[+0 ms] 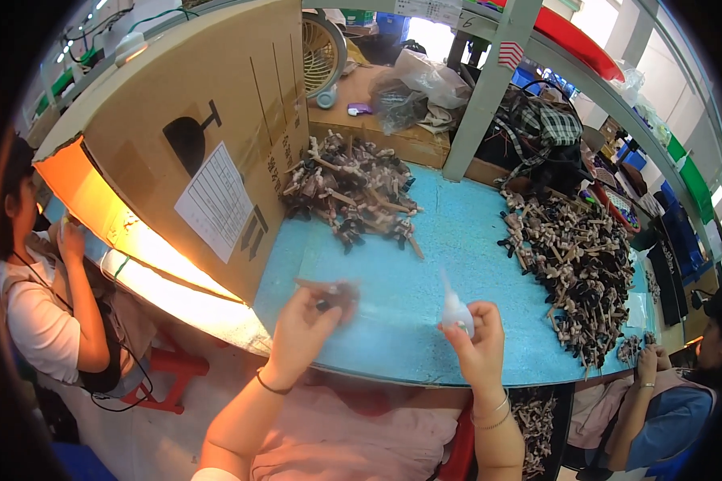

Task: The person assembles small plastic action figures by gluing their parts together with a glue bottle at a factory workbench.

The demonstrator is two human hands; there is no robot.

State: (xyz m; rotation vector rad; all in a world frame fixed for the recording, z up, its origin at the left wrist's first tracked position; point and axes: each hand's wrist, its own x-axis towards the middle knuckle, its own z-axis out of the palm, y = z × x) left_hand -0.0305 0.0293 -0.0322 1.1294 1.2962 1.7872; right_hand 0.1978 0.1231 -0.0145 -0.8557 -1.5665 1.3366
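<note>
Over the near edge of the blue tabletop [465, 216], my left hand [305, 325] is closed on a small figurine [342, 300]. The figurine is smeared by motion; dark and light brown parts show, with a tan stick-like piece pointing left. To its right, my right hand [481, 341] grips a small white squeeze bottle [456, 311] between thumb and fingers. Its thin nozzle points upward, apart from the figurine. Beyond my left hand lies a loose pile of similar brown and black figurines [353, 184]; a larger figurine heap [582, 272] spreads at the right.
A tall cardboard box [241, 104] walls off the left side, with warm light inside. A grey metal post [493, 92] rises behind the table, near plastic bags [425, 88] and a fan [321, 56]. Co-workers sit at left [52, 305] and right [666, 417].
</note>
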